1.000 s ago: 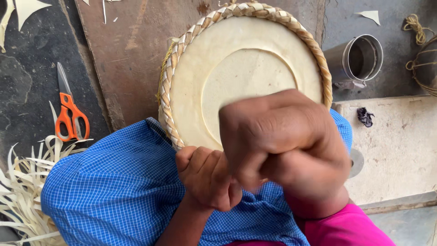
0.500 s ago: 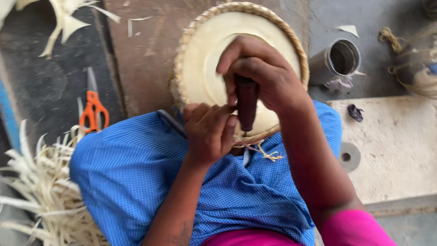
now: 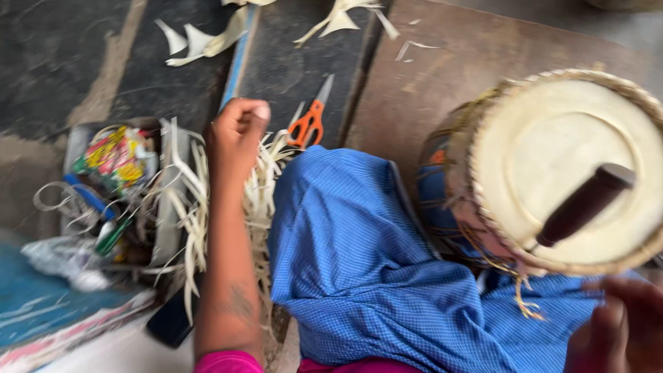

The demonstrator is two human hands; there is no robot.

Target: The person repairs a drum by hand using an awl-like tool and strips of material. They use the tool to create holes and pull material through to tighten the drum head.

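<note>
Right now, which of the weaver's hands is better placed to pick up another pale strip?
Probably the left hand: it is stretched out over the pile of pale strips beside the orange scissors. The right hand sits low by the woven basket, far from them.

- Soft, even daylight lit the scene; no single source showed.
- Shadows were faint and diffuse, darkest under the blue cloth (image 3: 359, 262).
- No harsh glare appeared, though the pale round basket base (image 3: 566, 166) looked slightly washed out.
- Motion blur smeared the whole frame, worst at the right hand (image 3: 615, 331) in the lower corner.
- The left hand (image 3: 235, 135) was soft-edged too.
</note>
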